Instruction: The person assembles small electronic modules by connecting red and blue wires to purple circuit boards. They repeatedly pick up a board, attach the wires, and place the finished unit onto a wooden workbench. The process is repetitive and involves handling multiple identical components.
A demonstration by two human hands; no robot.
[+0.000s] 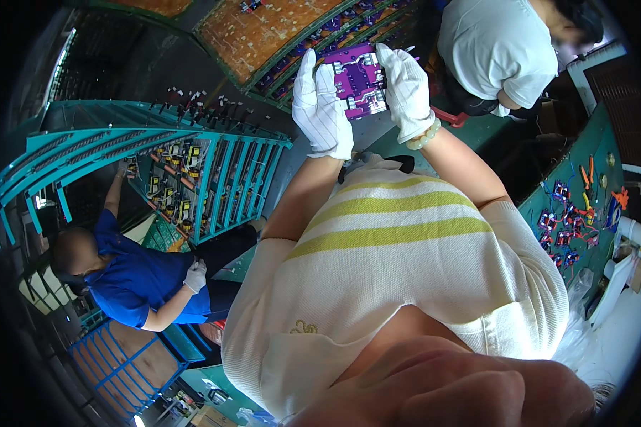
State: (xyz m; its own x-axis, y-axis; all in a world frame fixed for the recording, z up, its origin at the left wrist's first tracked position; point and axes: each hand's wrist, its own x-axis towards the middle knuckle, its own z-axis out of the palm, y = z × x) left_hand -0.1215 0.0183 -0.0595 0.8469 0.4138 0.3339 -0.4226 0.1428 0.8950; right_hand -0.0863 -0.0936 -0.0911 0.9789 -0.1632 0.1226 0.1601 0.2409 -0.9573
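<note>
A purple circuit board with shiny silver parts is held up at the top middle, its populated face toward me. My left hand, in a thin white glove, is closed on the board's left edge, with one finger standing up beside it. At the right edge, my right hand, gloved the same way and wearing a beaded bracelet, grips the board too. The undersides of several fingers are hidden behind it.
Behind the board runs a green-framed rack with purple boards. A teal rack holding yellow-and-black parts stands at left, beside a person in blue. Another person works at upper right. Wired red-and-blue pieces lie on a green table.
</note>
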